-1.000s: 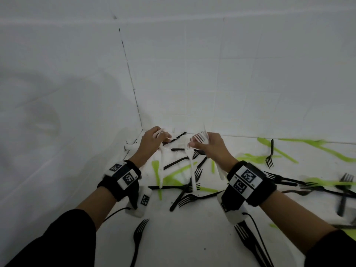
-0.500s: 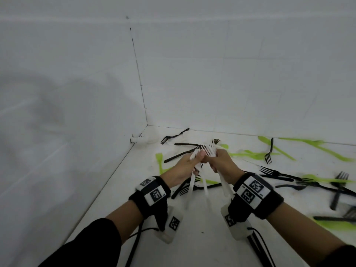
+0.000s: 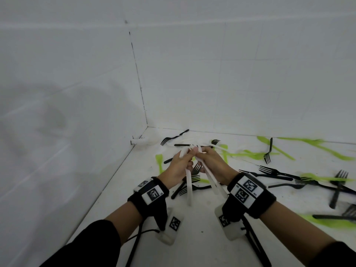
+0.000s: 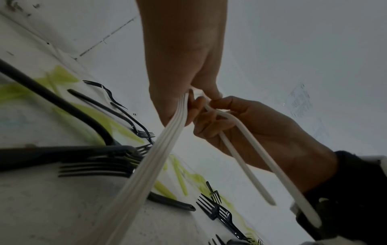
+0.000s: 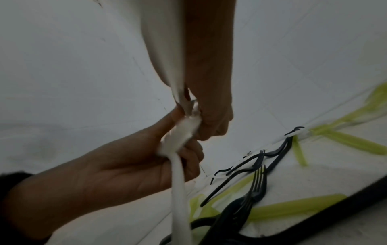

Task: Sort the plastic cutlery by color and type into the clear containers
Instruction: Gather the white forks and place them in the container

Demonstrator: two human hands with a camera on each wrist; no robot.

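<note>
My left hand (image 3: 184, 161) and right hand (image 3: 207, 160) meet above the white surface, fingertips touching. Each grips a bunch of white plastic cutlery. The left bunch of white handles (image 3: 189, 187) hangs toward me; in the left wrist view it runs down as ribbed strips (image 4: 146, 165) from the left hand (image 4: 184, 102). The right bunch (image 3: 213, 183) slants down past the right wrist, seen as two handles (image 4: 261, 165) in the right hand (image 4: 240, 126). In the right wrist view both bunches meet at the left hand (image 5: 146, 157) and right hand (image 5: 209, 119). Their heads are hidden by fingers. No clear container shows.
Black forks (image 3: 269, 171) and green cutlery (image 3: 159, 160) lie scattered on the white surface (image 3: 192, 237), mostly right and beyond my hands. White tiled walls close in the left side and back. A small white fitting (image 3: 137, 141) sits in the corner.
My hands were apart near the far corner, each holding white cutlery. They have come together and drawn back toward me, bringing the two white bunches side by side.
</note>
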